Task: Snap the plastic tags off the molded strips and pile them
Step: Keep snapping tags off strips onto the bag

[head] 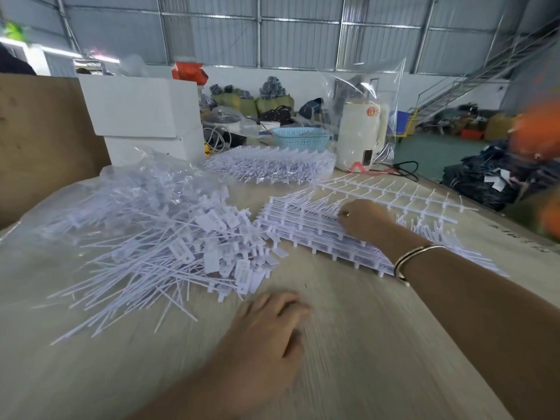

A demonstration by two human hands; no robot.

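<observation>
A loose pile of snapped-off white plastic tags (169, 247) with long thin tails lies on the left of the table, partly on clear plastic sheet. A stack of molded strips (306, 228) sits at centre right. My right hand (363, 221), wearing a bangle at the wrist, rests on top of this stack with its fingers curled onto the strips; whether it pinches one is hidden. My left hand (269, 325) lies on the bare tabletop in front of the pile, fingers loosely bent, holding nothing. An emptied strip frame (394, 192) lies just behind the stack.
A second stack of strips (272, 165) lies farther back. Behind it stand a blue basket (300, 137), a white kettle (360, 137) in a clear bag and white boxes (142, 113). A brown board (39, 140) stands at the left. The table edge runs along the right.
</observation>
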